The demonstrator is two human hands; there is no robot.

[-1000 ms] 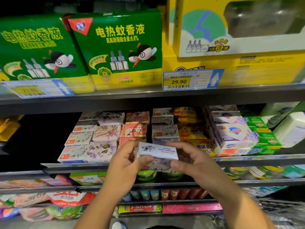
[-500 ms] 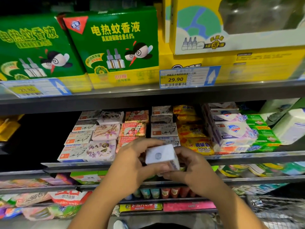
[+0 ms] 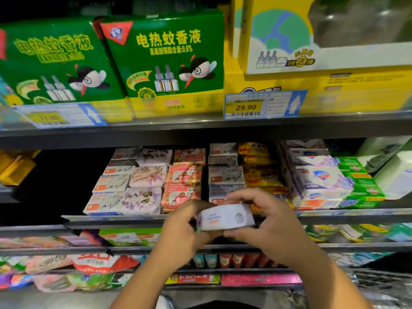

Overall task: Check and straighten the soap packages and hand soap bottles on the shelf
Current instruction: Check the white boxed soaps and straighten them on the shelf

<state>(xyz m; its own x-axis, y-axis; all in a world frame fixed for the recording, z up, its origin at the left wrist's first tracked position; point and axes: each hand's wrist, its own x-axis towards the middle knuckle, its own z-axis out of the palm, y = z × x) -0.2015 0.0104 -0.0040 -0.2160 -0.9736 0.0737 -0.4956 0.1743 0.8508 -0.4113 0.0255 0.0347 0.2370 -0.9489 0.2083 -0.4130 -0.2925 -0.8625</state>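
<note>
Head camera, at a shop's soap shelf (image 3: 116,219): a white soap box (image 3: 225,217) is held level in the air between two hands, just in front of the shelf's front rail and the Goat Soap stack (image 3: 225,177). The left hand (image 3: 185,228) curls round the box's left end; the right hand (image 3: 269,224) pinches its right end, fingers over the top, thumb beneath. Green mosquito-liquid boxes (image 3: 169,56) and a 29.90 price tag (image 3: 263,104) sit on the tier above.

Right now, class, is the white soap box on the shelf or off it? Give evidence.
Off. Left hand and right hand grip the white soap box in front of the shelf edge.
</note>
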